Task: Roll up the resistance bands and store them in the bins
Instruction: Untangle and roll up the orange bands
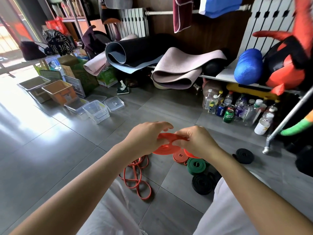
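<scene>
Head view: the part-coiled orange-red resistance band (162,149) is held flat above the floor, its long axis running left to right. The left hand (147,138) and right hand (197,141) both pinch it. Beyond the band to the right, a blue can (221,110) reads "PEPSI". Beyond it to the left stand clear bins (96,111).

You wear the only camera on your head; wide-angle, it looks forward and down, close over your left hand (145,139) and right hand (197,141), floor (50,150) and shelf (225,76) beyond.
</scene>
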Available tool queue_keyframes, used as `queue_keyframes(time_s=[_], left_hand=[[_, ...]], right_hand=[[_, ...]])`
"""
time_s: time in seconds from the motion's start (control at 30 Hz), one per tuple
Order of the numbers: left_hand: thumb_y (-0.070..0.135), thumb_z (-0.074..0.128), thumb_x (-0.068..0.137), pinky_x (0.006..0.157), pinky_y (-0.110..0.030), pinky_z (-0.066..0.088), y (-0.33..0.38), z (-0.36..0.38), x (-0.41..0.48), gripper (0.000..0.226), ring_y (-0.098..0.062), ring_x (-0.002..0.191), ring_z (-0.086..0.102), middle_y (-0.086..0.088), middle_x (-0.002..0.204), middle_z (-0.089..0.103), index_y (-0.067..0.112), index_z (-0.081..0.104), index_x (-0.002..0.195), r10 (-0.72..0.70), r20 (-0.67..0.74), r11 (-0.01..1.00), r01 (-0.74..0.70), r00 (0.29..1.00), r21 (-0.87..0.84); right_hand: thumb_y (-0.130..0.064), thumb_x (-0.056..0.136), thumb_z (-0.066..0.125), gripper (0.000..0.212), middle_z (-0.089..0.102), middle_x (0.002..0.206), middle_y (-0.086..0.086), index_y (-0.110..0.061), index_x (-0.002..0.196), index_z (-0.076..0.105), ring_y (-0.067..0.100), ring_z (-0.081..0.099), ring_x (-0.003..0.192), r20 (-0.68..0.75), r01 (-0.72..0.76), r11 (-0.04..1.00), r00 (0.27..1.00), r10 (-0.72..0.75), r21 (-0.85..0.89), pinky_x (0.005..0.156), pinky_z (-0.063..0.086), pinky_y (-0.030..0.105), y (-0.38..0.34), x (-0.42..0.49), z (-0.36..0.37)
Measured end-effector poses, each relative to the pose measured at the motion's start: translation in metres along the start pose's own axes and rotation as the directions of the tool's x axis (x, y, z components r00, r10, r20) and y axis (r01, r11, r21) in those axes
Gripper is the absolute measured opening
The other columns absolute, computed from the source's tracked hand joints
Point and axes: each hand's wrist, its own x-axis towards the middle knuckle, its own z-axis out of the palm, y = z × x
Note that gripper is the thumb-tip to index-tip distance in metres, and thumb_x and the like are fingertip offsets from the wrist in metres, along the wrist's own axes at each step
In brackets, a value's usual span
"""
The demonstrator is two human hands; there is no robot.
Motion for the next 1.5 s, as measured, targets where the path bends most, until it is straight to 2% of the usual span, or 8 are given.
queue_keyframes(time_s=[0.13,0.47,0.83,0.9,1.03,1.17,1.37,1.5], left_hand=[[0.026,0.059,0.088,0.083,-0.032,0.048,0.002,-0.002,0.004,0.027,-0.018,0.096,0.059,0.008,0.106,0.067,0.030,0.063,0.115,-0.031,0.037,0.999,0.030,0.999,0.021],[0.004,0.070,0.080,0.076,-0.034,0.052,-0.016,-0.013,-0.006,0.020,-0.017,0.076,0.065,-0.002,0.084,0.070,0.009,0.071,0.100,-0.196,-0.119,0.869,0.116,0.973,-0.481],[0.000,0.064,0.083,0.068,-0.036,0.060,-0.019,-0.008,-0.014,0.023,-0.021,0.086,0.068,-0.011,0.099,0.069,0.008,0.064,0.105,-0.439,0.052,0.266,0.185,0.897,-0.946],[0.000,0.062,0.086,0.077,-0.043,0.058,-0.018,-0.008,-0.015,0.017,-0.028,0.093,0.066,-0.016,0.102,0.065,0.010,0.063,0.099,-0.413,0.088,0.290,0.223,0.907,-0.931],[0.012,0.070,0.083,0.078,-0.026,0.053,-0.020,-0.020,-0.009,0.020,-0.017,0.086,0.064,-0.002,0.096,0.065,0.012,0.065,0.102,-0.230,-0.040,0.818,0.171,0.972,-0.549],[0.018,0.071,0.081,0.075,-0.021,0.046,-0.011,-0.030,0.001,0.028,-0.009,0.082,0.058,0.005,0.095,0.065,0.016,0.067,0.108,-0.031,-0.049,0.966,0.017,0.998,-0.259],[0.007,0.072,0.079,0.057,-0.005,0.044,-0.018,-0.029,0.007,0.017,0.010,0.057,0.058,0.015,0.071,0.064,0.010,0.071,0.096,-0.177,-0.100,0.849,0.100,0.979,-0.518],[0.005,0.072,0.079,0.064,-0.038,0.059,-0.026,-0.025,0.010,0.016,-0.013,0.070,0.068,-0.002,0.078,0.070,0.019,0.069,0.088,-0.302,-0.059,0.696,0.178,0.951,-0.696]], right_hand=[[-0.018,0.073,0.077,0.019,0.072,0.074,-0.018,-0.033,0.083,0.075,-0.005,0.066,0.073,-0.043,-0.006,0.978,0.999,0.015,0.209,0.071,0.051,0.014,-0.005,-0.002,-0.005],[-0.005,0.072,0.078,0.029,0.073,0.077,-0.014,-0.034,0.078,0.073,-0.001,0.069,0.079,-0.032,-0.087,0.862,0.992,0.119,0.500,0.077,0.051,0.010,0.003,-0.007,-0.018],[0.006,0.073,0.072,0.024,0.073,0.077,-0.009,-0.013,0.087,0.070,0.002,0.069,0.070,-0.059,-0.074,0.718,0.986,0.158,0.692,0.066,0.051,0.011,-0.002,-0.003,-0.015],[0.006,0.072,0.072,0.024,0.073,0.086,-0.002,-0.008,0.092,0.069,0.002,0.069,0.070,-0.054,-0.080,0.733,0.986,0.157,0.676,0.066,0.052,0.011,-0.002,-0.001,-0.017],[0.002,0.073,0.075,0.024,0.073,0.088,0.004,-0.019,0.085,0.071,0.004,0.070,0.075,-0.022,-0.082,0.832,0.993,0.112,0.549,0.073,0.053,0.015,-0.005,0.001,-0.018],[-0.003,0.074,0.077,0.024,0.075,0.083,-0.003,-0.026,0.082,0.072,0.008,0.071,0.079,0.027,-0.062,0.892,0.998,0.056,0.447,0.080,0.055,0.020,-0.014,0.005,-0.018],[-0.009,0.070,0.080,0.020,0.075,0.082,0.001,-0.023,0.080,0.069,0.013,0.071,0.080,-0.083,-0.110,0.855,0.981,0.175,0.506,0.083,0.054,0.028,-0.016,0.012,-0.026],[-0.015,0.072,0.079,0.018,0.071,0.084,-0.007,-0.030,0.077,0.073,0.010,0.067,0.082,-0.155,-0.073,0.874,0.974,0.166,0.481,0.084,0.051,0.026,-0.011,0.013,-0.020]])
